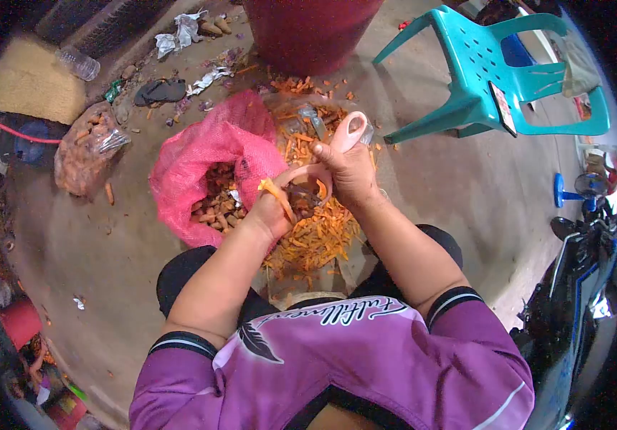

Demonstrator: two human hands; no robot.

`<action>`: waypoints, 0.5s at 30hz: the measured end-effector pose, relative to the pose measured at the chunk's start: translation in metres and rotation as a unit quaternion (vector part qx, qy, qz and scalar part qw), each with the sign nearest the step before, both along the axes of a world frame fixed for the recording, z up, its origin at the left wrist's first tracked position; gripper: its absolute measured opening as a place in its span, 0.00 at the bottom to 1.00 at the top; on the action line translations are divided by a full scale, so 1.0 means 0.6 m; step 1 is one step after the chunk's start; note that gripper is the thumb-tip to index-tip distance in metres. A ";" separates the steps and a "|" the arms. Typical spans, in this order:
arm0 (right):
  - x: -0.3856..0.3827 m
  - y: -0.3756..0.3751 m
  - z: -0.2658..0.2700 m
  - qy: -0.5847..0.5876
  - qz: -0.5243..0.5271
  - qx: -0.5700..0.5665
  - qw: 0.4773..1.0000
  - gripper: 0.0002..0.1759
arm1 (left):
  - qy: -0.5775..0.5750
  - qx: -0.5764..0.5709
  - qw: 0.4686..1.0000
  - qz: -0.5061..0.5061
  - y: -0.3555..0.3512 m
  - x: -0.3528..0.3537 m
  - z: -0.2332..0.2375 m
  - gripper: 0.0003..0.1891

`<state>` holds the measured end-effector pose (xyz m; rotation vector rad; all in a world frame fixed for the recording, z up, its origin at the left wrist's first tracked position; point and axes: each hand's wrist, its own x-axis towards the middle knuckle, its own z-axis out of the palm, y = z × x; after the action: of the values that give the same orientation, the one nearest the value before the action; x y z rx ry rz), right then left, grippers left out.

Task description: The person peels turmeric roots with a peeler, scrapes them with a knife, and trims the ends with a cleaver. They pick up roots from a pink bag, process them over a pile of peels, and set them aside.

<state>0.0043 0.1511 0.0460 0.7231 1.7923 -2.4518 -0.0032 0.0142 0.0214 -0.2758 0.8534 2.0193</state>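
My right hand [353, 174] is wrapped round a pale pink plastic-handled tool [352, 129], its thumb along the top and a hole in the handle's far end. The tool's curved pink lower part reaches across to my left hand [271, 213], whose fingers are closed at that end. What my left hand holds is hidden, so I cannot tell its kind. A yellow-orange band [274, 192] crosses the left hand. An orange piece [321, 189] shows between the hands. Below them lies a heap of orange strips [315, 240]; a pink mesh sack [204, 154] holds small brown roots [220, 212].
A red tub [312, 32] stands ahead, and a teal plastic chair [470, 64] carrying a phone [503, 109] is at the right. A clear bag of roots [87, 154] sits at the left. Beyond the chair is a motorcycle [573, 287]. Scraps and a sandal [160, 92] litter the floor.
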 end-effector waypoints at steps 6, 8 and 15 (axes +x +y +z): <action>-0.053 0.112 -0.059 0.044 -0.229 0.024 0.972 0.11 | -0.122 0.223 0.961 -0.111 -0.015 0.003 -0.050 0.16; -0.053 0.115 -0.053 0.033 -0.263 0.003 0.964 0.11 | -0.086 0.114 0.986 -0.086 -0.015 -0.005 -0.024 0.16; -0.011 0.024 -0.004 0.059 -0.008 -0.091 0.994 0.15 | -0.024 0.002 0.999 -0.026 -0.012 -0.002 -0.004 0.15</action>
<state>-0.0023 0.1656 0.0439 0.5947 1.5729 -2.6758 -0.0047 0.0072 0.0189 -0.2963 0.8178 1.9593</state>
